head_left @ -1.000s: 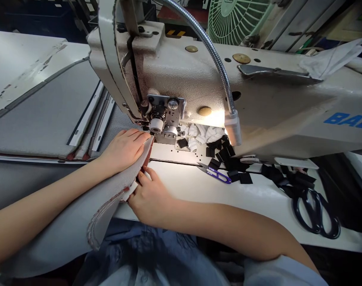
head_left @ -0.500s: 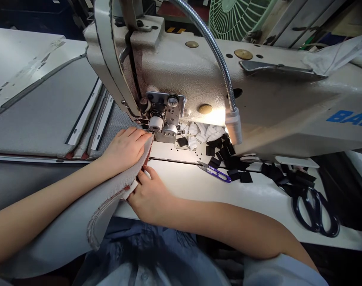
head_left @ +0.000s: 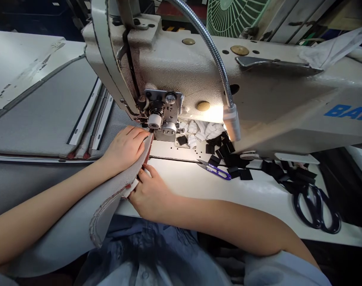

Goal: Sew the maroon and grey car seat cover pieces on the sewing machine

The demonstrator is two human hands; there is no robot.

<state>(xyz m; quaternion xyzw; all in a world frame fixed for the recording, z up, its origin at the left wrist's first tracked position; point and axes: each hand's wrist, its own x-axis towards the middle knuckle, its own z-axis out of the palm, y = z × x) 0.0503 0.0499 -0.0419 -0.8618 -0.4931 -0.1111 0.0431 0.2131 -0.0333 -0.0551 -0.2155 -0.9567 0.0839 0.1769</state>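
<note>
A grey mesh fabric piece (head_left: 109, 192) with a reddish-brown edge runs under the sewing machine head (head_left: 158, 115). My left hand (head_left: 125, 149) lies over the fabric close to the needle area, its fingers together and bent at the edge; its thumb is hidden. Just below and to the right, my right hand (head_left: 151, 192) pinches the edge of the same fabric, with a white strip (head_left: 133, 187) showing beside the fingers. The free end of the fabric curls down toward my lap. The needle tip is hidden behind my left fingers.
Purple thread snips (head_left: 215, 170) lie right of my hands, near several black fabric squares (head_left: 227, 151) and crumpled white scraps (head_left: 200, 133). Dark-handled scissors (head_left: 316, 208) rest at the table's right. A flexible lamp (head_left: 231, 121) hangs before the machine arm. More grey panels (head_left: 43, 111) spread left.
The view has shifted slightly. Both hands keep their hold on the fabric by the needle, with hardly any movement; the fabric's curled end sits a little higher.
</note>
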